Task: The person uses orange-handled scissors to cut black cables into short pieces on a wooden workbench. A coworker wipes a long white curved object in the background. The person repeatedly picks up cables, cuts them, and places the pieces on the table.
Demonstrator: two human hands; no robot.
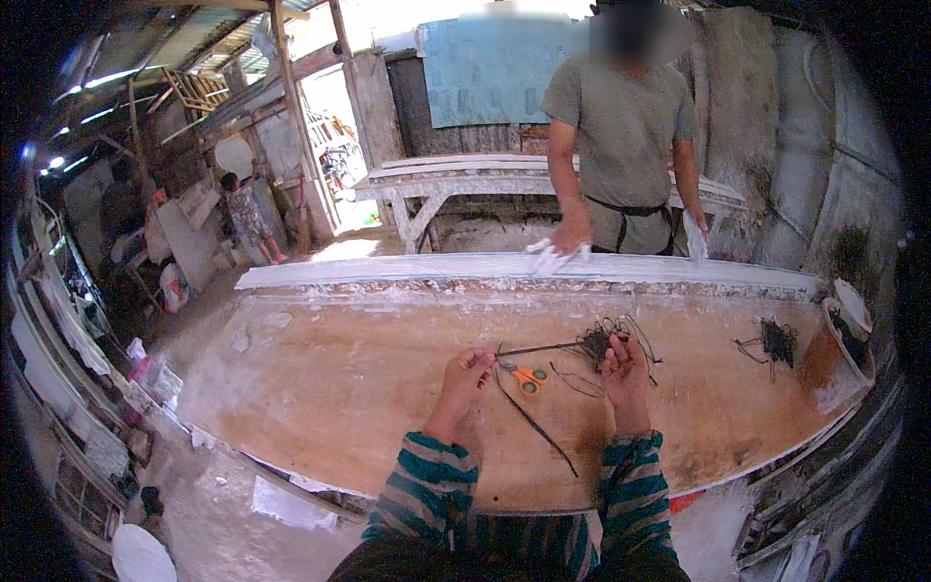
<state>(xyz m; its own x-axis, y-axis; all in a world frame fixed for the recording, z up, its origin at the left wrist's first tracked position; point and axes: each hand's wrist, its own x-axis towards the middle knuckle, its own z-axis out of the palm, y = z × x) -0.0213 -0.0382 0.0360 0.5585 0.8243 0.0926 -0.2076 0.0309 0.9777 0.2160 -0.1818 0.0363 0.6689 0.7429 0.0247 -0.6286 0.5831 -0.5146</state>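
Observation:
My left hand point(466, 371) pinches one end of a thin dark cord point(536, 348) that runs right to a tangled bundle of dark cord point(593, 341). My right hand point(624, 364) grips that bundle at its lower edge. A long strand point(534, 424) trails from under my left hand down toward the near edge of the brown worktable point(339, 388). Orange-handled scissors point(525, 376) lie on the table between my hands. Both forearms wear green striped sleeves.
A second small tangle of cord point(774, 340) lies at the right. Across the table a person in a grey shirt point(621, 126) holds white cloths point(553, 256) on the white plaster strip point(504, 268). A white bench point(465, 175) stands behind. Another person point(247, 209) stands far left.

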